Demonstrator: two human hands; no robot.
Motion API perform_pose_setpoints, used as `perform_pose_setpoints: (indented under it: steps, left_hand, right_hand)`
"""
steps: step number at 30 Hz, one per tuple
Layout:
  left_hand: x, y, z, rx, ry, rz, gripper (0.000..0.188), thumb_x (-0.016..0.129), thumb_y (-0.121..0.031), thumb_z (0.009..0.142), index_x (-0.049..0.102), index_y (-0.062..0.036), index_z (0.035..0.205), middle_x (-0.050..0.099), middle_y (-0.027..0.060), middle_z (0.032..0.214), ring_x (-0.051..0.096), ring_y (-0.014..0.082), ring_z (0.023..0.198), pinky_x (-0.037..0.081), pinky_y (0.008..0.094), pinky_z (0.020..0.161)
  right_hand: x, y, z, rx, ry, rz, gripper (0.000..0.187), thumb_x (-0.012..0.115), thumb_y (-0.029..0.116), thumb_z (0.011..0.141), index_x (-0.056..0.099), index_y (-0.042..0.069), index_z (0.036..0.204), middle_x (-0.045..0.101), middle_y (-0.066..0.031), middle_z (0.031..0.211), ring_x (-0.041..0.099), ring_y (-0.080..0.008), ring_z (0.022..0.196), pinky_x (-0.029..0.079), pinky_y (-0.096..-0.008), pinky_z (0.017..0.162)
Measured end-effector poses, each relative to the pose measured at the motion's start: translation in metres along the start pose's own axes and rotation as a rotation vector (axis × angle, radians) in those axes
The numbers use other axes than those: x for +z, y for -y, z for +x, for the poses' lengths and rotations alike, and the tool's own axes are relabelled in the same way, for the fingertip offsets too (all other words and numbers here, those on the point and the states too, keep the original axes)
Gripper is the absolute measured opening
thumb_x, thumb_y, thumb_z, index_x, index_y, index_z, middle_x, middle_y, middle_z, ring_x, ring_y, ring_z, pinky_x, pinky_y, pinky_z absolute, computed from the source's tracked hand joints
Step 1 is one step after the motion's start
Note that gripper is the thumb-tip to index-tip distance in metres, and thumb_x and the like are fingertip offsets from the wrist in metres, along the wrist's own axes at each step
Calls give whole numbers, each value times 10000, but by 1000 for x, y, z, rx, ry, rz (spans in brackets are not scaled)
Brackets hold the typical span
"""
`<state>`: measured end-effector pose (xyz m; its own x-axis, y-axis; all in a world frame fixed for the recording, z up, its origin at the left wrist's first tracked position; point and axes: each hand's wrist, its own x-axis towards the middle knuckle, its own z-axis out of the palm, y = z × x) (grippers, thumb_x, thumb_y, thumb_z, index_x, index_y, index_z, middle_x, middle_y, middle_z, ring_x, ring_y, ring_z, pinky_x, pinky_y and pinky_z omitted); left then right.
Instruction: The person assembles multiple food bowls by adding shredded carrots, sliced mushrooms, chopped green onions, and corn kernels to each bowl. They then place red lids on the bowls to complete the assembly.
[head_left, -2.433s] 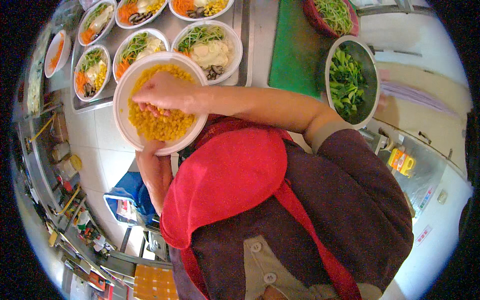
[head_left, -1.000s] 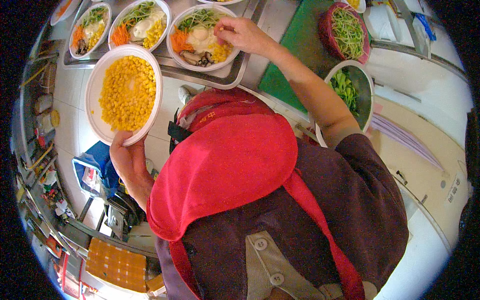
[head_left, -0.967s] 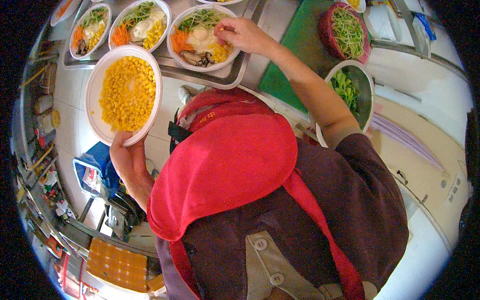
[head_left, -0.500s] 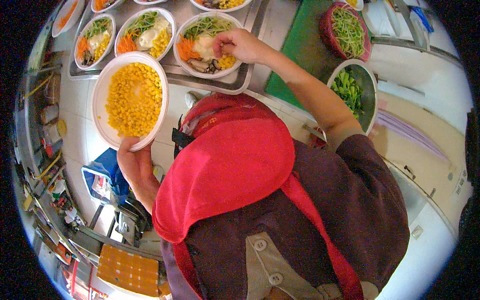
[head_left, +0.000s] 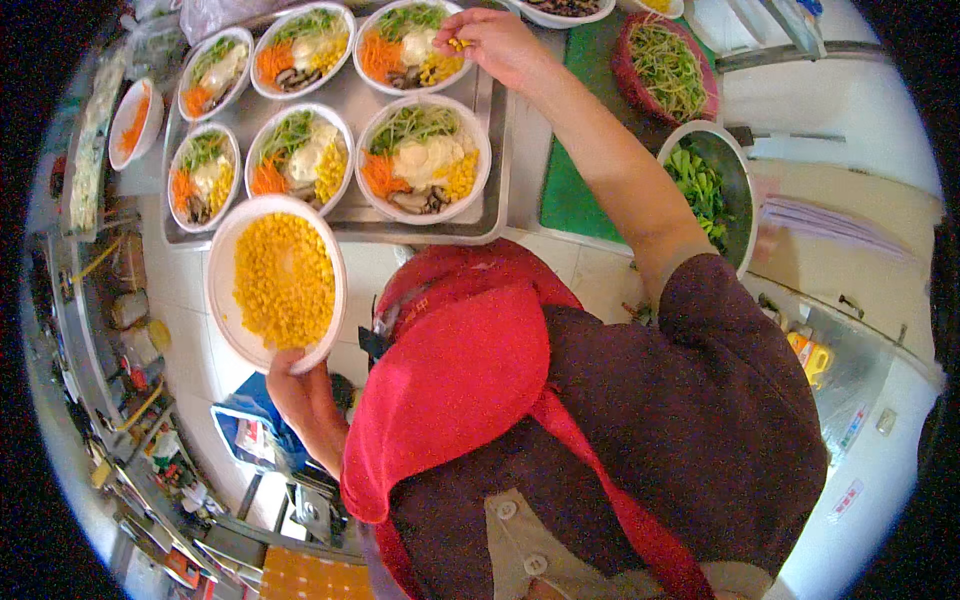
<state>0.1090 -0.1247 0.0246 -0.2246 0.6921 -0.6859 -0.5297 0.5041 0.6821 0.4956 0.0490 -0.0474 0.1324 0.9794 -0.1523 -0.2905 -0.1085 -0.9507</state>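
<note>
My left hand grips the lower rim of a white bowl of yellow corn kernels and holds it in front of the metal tray. My right hand has its fingertips pinched on a few corn kernels, above the right edge of the far right salad bowl. That bowl holds shredded carrot, greens, a pale creamy scoop, dark mushroom slices and corn. Below it, the near right salad bowl has the same toppings. Several similar bowls share the tray.
Right of the tray lies a green cutting board. Beyond it are a red basket of sprouts and a metal bowl of chopped greens. A carrot bowl stands left of the tray. A blue bin is on the floor.
My right hand has moved from the near right salad bowl to the far right one and pinches corn. The view has shifted, showing more of the tray's far row. The corn bowl stays in my left hand.
</note>
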Motion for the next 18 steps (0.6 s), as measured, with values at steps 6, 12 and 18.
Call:
perform_pose_setpoints:
  steps: [6,12,18]
  left_hand:
    - [-7,-6,0,-2,-16,126,617,461,-16,624,368,32,1232,467,162,1187,491,300,1091,417,406,920]
    - [-4,-3,-3,21,-19,121,605,464,-23,635,372,31,1230,474,146,1177,490,289,1091,418,392,916]
    - [-27,-1,8,52,-38,396,596,474,-2,643,372,50,1227,483,166,1180,505,292,1083,434,379,918]
  right_hand:
    - [-1,-2,20,-220,236,-937,135,555,86,799,634,47,901,641,-24,856,589,-113,805,465,-257,760]
    - [6,5,13,-202,216,-927,130,569,95,810,655,67,904,658,-13,872,593,-112,834,464,-260,782]
    - [1,8,1,-183,220,-665,140,560,60,753,661,54,851,653,-40,787,604,-124,730,500,-271,672]
